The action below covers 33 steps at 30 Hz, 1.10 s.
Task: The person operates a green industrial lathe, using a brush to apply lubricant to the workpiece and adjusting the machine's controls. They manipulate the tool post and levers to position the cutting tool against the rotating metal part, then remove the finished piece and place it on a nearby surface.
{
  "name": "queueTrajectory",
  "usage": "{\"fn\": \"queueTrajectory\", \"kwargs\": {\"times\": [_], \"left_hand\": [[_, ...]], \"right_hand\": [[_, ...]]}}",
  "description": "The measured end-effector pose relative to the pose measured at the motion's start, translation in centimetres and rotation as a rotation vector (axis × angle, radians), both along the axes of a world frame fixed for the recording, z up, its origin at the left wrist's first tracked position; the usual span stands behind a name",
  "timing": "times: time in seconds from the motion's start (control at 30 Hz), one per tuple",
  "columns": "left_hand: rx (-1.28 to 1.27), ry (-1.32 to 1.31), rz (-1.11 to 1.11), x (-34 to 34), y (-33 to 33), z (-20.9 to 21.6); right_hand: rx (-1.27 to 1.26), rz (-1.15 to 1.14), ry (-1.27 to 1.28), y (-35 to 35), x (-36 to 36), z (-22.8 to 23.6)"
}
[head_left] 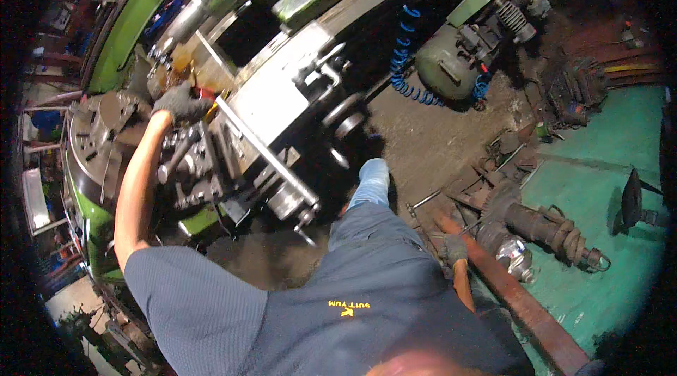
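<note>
My left hand (183, 102), in a dark grey work glove, reaches over the carriage of a green lathe, between the round chuck (92, 133) and the bright flat metal cover (271, 97). Its fingers look curled, and a small red and yellow item (206, 94) shows right beside them; what they hold is not clear. Below that hand sits the tool post (194, 161) with its levers. My right hand (453, 249), also gloved, hangs low at my right side near a rusty steel beam (493, 277). Its fingers are too dark and small to read.
A long bright bar (268, 154) and handwheels (345, 119) stick out from the lathe towards me. An air compressor (448, 62) with a coiled blue hose (400, 69) stands at the far right. Metal parts and a motor-like unit (546, 228) lie on the green floor (620, 143).
</note>
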<state>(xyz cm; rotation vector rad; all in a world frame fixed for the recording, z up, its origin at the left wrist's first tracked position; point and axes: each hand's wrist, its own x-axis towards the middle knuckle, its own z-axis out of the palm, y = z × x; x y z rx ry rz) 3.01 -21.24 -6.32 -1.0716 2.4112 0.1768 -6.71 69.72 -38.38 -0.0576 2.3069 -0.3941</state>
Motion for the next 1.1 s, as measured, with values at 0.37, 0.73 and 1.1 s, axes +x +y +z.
{"fn": "queueTrajectory", "kwargs": {"times": [0.37,0.73,1.1], "left_hand": [[-0.129,0.02,0.047,-5.2,0.8,3.0],[-0.242,0.016,-0.352,-31.0,13.7,6.7],[-0.061,0.176,-0.55,-62.4,37.0,0.5]], "right_hand": [[0.042,0.346,0.424,-7.7,-21.2,2.2],[-0.292,-0.699,0.381,0.8,-25.6,-9.4],[-0.182,-0.756,0.454,10.2,-48.7,-0.4]]}}
